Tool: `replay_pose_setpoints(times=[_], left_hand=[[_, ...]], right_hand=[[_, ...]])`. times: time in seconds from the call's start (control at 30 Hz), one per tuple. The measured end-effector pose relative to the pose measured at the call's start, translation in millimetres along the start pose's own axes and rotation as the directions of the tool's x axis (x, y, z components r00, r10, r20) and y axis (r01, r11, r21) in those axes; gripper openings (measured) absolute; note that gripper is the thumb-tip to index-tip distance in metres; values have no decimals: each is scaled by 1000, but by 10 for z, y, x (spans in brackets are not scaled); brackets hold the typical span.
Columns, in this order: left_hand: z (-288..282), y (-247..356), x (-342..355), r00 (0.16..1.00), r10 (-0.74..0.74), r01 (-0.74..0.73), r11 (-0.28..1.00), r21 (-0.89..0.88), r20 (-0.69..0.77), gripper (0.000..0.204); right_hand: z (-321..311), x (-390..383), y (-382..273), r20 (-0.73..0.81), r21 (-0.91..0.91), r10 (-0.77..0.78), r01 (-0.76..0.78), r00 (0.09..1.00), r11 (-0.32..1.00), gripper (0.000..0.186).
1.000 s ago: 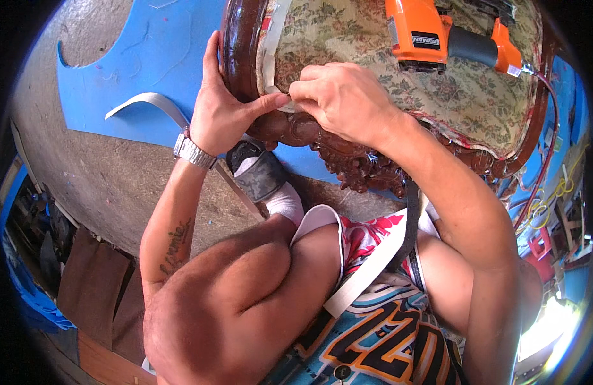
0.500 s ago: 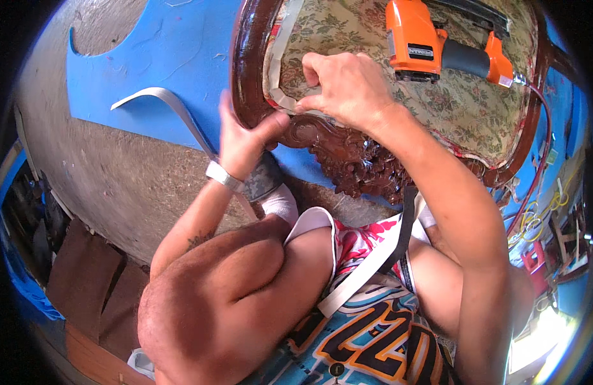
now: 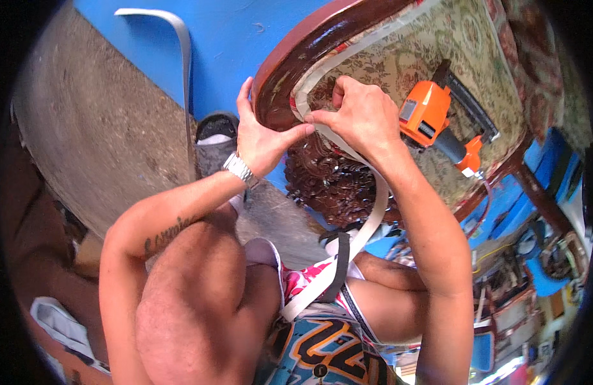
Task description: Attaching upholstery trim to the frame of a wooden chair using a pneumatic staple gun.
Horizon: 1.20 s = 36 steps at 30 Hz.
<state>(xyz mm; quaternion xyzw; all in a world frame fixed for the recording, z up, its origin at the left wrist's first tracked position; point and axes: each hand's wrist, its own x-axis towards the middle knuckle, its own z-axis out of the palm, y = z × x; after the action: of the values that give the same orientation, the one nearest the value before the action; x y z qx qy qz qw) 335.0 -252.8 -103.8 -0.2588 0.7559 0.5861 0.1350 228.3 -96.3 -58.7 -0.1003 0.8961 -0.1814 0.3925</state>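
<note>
My left hand (image 3: 261,142) grips the outer curve of a dark brown carved wooden chair frame (image 3: 280,77), fingers along its outside and thumb reaching inward. A pale trim strip (image 3: 357,54) runs along the inner edge of the frame, bordering floral upholstery fabric (image 3: 386,64). My right hand (image 3: 364,122) is closed over this strip at the bend, its thumb pressed on it and fingers curled. From under that hand the strip's loose length hangs across the carved crest to my lap. An orange and black air stapler (image 3: 431,112) lies on the fabric, right of my right hand.
A thin hose (image 3: 487,199) leads off from the stapler. Another curved pale strip (image 3: 181,38) stands over the blue sheet (image 3: 229,38) at the left. My shoe (image 3: 213,154) is on the concrete floor. Assorted tools and clutter (image 3: 514,301) lie at lower right.
The chair frame has turned and shifted right in view, with the stapler on it. Both hands stay at the strip's bend. The strip's loose length now shows between the right hand and my lap.
</note>
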Motion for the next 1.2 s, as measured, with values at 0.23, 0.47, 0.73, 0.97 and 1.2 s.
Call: replay_pose_setpoints(times=[0.23, 0.47, 0.73, 0.97, 1.2], left_hand=[[16, 120, -53, 990, -124, 123, 992, -9, -66, 120], [93, 19, -83, 981, -72, 83, 995, 53, -178, 111], [105, 36, -92, 974, -110, 117, 993, 26, -199, 101], [128, -30, -119, 960, -15, 38, 996, 78, -278, 94], [160, -19, -96, 970, -51, 64, 997, 45, -237, 95]], right_hand=[[2, 52, -11, 58, -42, 39, -37, 998, 998, 47], [-89, -250, 160, -80, 237, -124, 140, 989, 961, 50], [-682, -940, 1756, -37, -525, -164, 120, 986, 843, 94], [-439, -937, 1812, -150, -434, -182, 101, 972, 895, 93], [-1068, -832, 1486, 19, -265, -153, 152, 988, 952, 19]])
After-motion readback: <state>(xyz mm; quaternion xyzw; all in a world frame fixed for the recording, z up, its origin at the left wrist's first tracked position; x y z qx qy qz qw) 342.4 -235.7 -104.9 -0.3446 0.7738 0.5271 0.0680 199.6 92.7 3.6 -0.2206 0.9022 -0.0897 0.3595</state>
